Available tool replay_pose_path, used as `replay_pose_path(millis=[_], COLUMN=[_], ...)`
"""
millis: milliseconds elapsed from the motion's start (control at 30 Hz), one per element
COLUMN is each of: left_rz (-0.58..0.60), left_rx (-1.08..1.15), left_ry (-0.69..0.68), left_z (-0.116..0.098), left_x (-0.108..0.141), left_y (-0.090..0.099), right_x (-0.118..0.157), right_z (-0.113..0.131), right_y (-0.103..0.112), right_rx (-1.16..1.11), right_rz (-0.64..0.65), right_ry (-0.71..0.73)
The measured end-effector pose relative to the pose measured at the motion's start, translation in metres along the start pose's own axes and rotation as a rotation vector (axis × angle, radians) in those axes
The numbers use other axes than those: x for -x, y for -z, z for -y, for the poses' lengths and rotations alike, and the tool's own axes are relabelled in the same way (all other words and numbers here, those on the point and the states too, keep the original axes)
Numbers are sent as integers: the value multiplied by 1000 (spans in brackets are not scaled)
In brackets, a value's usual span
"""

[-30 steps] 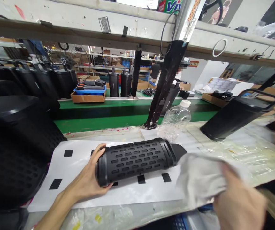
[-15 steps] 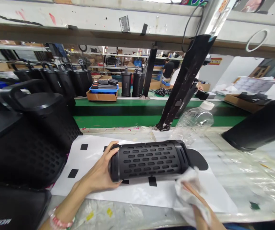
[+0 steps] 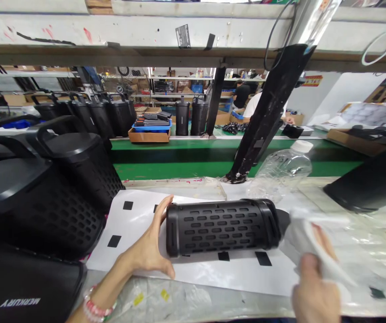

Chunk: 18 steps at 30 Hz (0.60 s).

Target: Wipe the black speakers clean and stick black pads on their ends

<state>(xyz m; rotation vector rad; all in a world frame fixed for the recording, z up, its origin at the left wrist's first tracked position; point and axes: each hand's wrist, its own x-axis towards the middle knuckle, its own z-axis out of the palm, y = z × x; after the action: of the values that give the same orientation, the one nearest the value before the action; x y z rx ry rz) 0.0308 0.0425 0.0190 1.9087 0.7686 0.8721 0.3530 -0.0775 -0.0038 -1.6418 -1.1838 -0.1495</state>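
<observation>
A black speaker [image 3: 224, 226] with a slotted grille lies on its side on a white sheet [image 3: 213, 276] marked with black squares. At its left end is my left hand [image 3: 149, 244], fingers and thumb spread wide. The fingertips are by the speaker's top edge; the thumb stands off below it. Whether the palm touches the end is hard to tell. My right hand [image 3: 317, 287], blurred, grips a white cloth [image 3: 300, 237] beside the speaker's right end. A flat dark piece [image 3: 283, 220] shows partly behind that end.
More black speakers [image 3: 75, 166] with handles crowd the left side. A clear plastic bottle [image 3: 285, 168] stands behind, near a dark slanted post [image 3: 270, 112]. Another dark cylinder [image 3: 367, 179] leans at the right. Beyond the green conveyor [image 3: 179, 157], a co-worker in white [image 3: 253, 105] is partly hidden.
My right hand has moved right with the cloth, away from the speaker's lower right corner. My left thumb has come off the speaker, and its grip has opened. The view has shifted slightly.
</observation>
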Motion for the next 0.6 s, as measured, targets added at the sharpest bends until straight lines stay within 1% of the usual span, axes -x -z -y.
replay_pose_path(millis=[67, 100, 133, 200, 267, 300, 333, 367, 400, 467, 533, 600], left_rz=[-23, -33, -42, -49, -37, -20, -9, -12, -17, -4, 49, 85], left_rx=[108, 109, 75, -58, -203, -250, -267, -256, -223, -126, -81, -98], left_ry=[78, 85, 64, -58, -202, -251, -271, -253, -194, 1, 176, 241], left_z=[-3, -5, -6, -8, -8, -7, -6, -5, -4, -3, -5, -9], left_x=[-1, -2, -2, -3, -2, -2, -1, 0, 0, 1, 0, -2], left_y=[-1, -1, -1, -2, -3, -3, -4, -5, -5, -6, -6, -5], right_x=[-5, -4, -2, 4, 9, 10, 11, 11, 10, 7, 4, 2], right_z=[17, 21, 22, 21, 20, 20, 20, 21, 22, 25, 29, 35], right_y=[-19, -26, -31, -35, -32, -30, -28, -26, -24, -22, -20, -22], right_rx=[-61, -74, -74, -88, -116, -122, -121, -113, -98, -37, 62, 159], right_rz=[82, 110, 119, 84, 52, 42, 36, 32, 26, 1, -24, -22], right_ry=[139, 182, 195, 158, 96, 66, 43, 28, 33, 119, 224, 289])
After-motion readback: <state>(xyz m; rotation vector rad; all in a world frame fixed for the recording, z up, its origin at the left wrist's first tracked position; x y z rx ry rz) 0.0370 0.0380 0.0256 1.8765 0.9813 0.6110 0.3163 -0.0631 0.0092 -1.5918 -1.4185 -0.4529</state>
